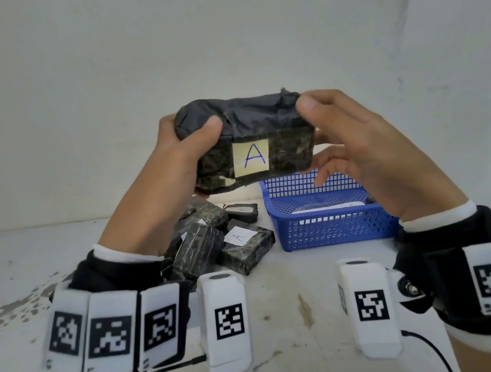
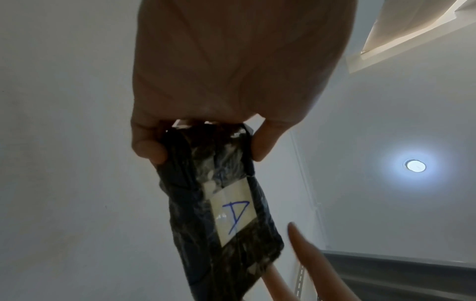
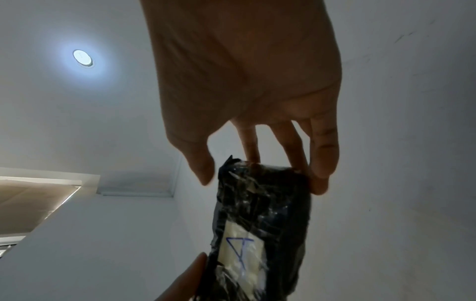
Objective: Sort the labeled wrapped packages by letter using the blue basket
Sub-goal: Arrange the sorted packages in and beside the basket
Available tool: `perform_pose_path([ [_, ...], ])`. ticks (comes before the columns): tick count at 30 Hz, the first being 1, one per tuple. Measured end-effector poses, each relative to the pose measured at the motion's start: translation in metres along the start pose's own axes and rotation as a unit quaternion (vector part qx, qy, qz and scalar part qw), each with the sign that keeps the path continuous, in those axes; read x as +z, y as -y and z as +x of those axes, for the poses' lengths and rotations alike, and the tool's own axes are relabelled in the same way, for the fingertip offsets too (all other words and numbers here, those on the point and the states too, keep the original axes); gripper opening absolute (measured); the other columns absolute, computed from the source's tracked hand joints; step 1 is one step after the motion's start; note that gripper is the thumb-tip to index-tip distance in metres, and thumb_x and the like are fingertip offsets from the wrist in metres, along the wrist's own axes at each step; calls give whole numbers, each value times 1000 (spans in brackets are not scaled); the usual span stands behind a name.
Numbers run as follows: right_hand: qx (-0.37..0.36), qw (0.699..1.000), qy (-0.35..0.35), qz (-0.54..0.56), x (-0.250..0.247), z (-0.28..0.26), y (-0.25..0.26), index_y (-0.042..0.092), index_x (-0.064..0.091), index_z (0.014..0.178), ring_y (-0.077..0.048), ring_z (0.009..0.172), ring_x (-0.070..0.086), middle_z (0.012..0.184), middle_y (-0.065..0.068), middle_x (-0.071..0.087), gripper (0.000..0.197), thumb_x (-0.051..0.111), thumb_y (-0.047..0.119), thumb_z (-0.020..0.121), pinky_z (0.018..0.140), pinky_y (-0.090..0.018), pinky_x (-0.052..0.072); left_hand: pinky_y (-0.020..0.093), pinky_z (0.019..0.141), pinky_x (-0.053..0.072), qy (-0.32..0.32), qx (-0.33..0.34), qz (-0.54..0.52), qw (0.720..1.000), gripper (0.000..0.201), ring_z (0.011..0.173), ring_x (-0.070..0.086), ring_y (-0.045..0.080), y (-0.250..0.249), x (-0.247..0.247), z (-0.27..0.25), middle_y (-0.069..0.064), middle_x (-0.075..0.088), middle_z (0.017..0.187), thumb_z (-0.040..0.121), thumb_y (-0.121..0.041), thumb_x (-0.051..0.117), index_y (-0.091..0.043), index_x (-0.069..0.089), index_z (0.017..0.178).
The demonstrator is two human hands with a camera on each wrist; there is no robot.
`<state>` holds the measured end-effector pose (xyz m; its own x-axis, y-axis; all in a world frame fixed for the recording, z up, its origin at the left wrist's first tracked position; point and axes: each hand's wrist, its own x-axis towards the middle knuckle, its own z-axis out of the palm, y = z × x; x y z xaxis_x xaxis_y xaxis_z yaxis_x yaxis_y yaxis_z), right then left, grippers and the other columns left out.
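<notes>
A black wrapped package [image 1: 248, 140] with a yellow label marked "A" is held up in the air, label facing me. My left hand [image 1: 190, 149] grips its left end, thumb on the front and fingers behind. My right hand [image 1: 335, 133] pinches its right end, with the thumb on the top corner and the fingers underneath. The left wrist view shows the package [image 2: 219, 213] below the left hand [image 2: 231, 81]; the right wrist view shows the package [image 3: 262, 213] under the right hand [image 3: 244, 81]. The blue basket [image 1: 334, 226] stands on the table below right, with a labelled package inside.
Several more black wrapped packages [image 1: 205, 243] lie piled on the white table [image 1: 286, 292] left of the basket, one [image 1: 247, 243] showing an "A" label. A white wall rises close behind. Thin black cables [image 1: 434, 349] hang from the wrist cameras near the front edge.
</notes>
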<state>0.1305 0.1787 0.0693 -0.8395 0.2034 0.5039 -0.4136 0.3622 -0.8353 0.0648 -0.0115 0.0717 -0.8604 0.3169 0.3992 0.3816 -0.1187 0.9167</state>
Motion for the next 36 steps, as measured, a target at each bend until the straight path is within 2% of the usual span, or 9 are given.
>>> perform_pose_path([
  [2, 2, 1000, -4, 0, 0, 1, -2, 36, 63, 103, -22, 65, 60, 86, 2, 73, 28, 66, 50, 79, 73, -41, 53, 34, 65, 52, 8, -30, 8, 999, 48, 85, 65, 10, 0, 0, -1, -8, 65, 100, 81, -51, 60, -25, 51, 120],
  [5, 4, 1000, -3, -1, 0, 2, -4, 39, 64, 105, -26, 68, 61, 92, 1, 75, 27, 67, 49, 80, 84, -46, 55, 48, 78, 57, 12, -54, -11, 998, 30, 95, 64, 15, -3, 2, -4, -7, 62, 105, 97, -42, 47, -25, 51, 121],
  [7, 4, 1000, -7, 12, 1, 2, -3, 35, 67, 108, -24, 74, 63, 90, 4, 74, 20, 67, 43, 89, 76, -40, 55, 49, 76, 58, 13, -51, -20, 998, 22, 89, 64, 16, -5, 3, -6, -5, 61, 101, 98, -34, 46, -23, 51, 116],
  [10, 5, 1000, -14, 21, 3, 1, 0, 28, 67, 104, -17, 71, 62, 79, 9, 71, 10, 62, 29, 96, 70, -35, 57, 44, 69, 61, 16, -51, -21, 998, 18, 82, 64, 13, -6, 4, -6, -6, 61, 96, 98, -34, 47, -24, 53, 111],
  [13, 11, 999, -19, 26, 4, -1, 1, 27, 65, 97, -12, 65, 64, 69, 10, 68, 9, 63, 35, 94, 73, -39, 61, 43, 67, 61, 14, -44, -15, 999, 10, 82, 64, 15, -7, 5, -7, -4, 62, 94, 98, -27, 47, -23, 54, 104],
  [20, -1, 1000, -20, -3, 6, -1, 1, 30, 67, 99, -14, 73, 68, 75, 5, 72, 8, 65, 36, 94, 73, -36, 60, 40, 70, 62, 9, -35, 18, 999, 27, 81, 69, 12, -6, 7, -8, -4, 69, 101, 93, -33, 58, -23, 57, 118],
  [25, -13, 999, -22, -20, 8, -1, 1, 29, 70, 105, -9, 77, 70, 82, 5, 74, 14, 67, 36, 93, 73, -31, 60, 41, 76, 61, 0, -28, 33, 999, 32, 85, 70, 9, -5, 8, -10, -8, 71, 102, 89, -34, 64, -25, 58, 118],
  [32, -26, 999, -12, -34, 11, -3, 1, 29, 73, 105, -12, 89, 71, 94, 2, 76, 18, 72, 38, 89, 79, -32, 58, 41, 76, 61, -19, -20, 52, 998, 35, 93, 68, 7, -4, 9, -11, -10, 70, 107, 84, -35, 69, -27, 60, 116],
  [36, -34, 999, -8, -35, 12, -4, 1, 28, 74, 105, -8, 91, 71, 94, 9, 77, 20, 74, 37, 87, 82, -31, 55, 38, 74, 62, -17, -7, 82, 996, 38, 96, 67, 5, -3, 8, -11, -13, 68, 110, 82, -44, 69, -30, 57, 116],
])
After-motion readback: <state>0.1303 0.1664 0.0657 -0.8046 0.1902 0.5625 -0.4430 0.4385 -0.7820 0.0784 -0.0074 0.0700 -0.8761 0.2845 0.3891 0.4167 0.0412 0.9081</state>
